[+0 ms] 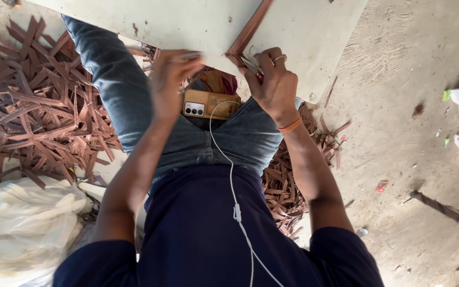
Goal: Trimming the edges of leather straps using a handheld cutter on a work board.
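Board [304,37], pale and flat, rests across the seated person's knees with a brown strip [248,33] lying on it. The right hand [273,85] grips the strip's near end; the left hand [172,79] is blurred at the board's edge, its grip unreadable. A pile of brown strips [43,117] covers the floor. The phone [211,103] on the lap could slide off if the board tips. The board's far end is cut off.
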